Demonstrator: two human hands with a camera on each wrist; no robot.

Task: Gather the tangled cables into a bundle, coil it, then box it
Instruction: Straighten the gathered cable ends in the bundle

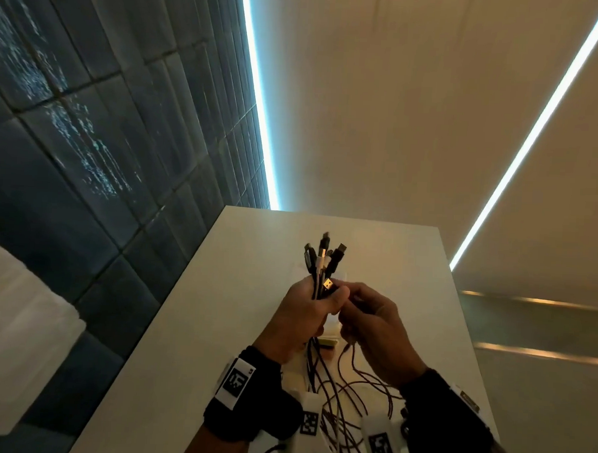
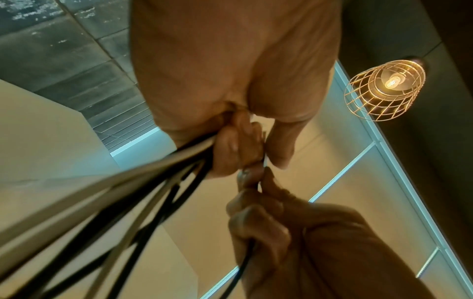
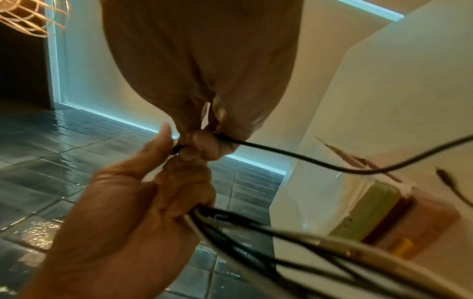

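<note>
In the head view my left hand (image 1: 309, 309) grips a bundle of black and white cables (image 1: 323, 261) above the white table (image 1: 218, 308), plug ends pointing up. My right hand (image 1: 362, 311) is right beside it and pinches one black cable close to the left thumb. The wrist views show the same: the left hand (image 2: 238, 149) is wrapped round several cables (image 2: 143, 188), and the right hand (image 3: 202, 145) pinches a single black cable (image 3: 307, 161). The cables' loose lengths (image 1: 338, 392) hang down and lie tangled on the table.
A small box (image 3: 384, 218) with green and orange parts sits on the table below my hands, partly hidden in the head view (image 1: 329, 342). A dark tiled floor lies left of the table. A wire-cage lamp (image 2: 384, 89) hangs overhead.
</note>
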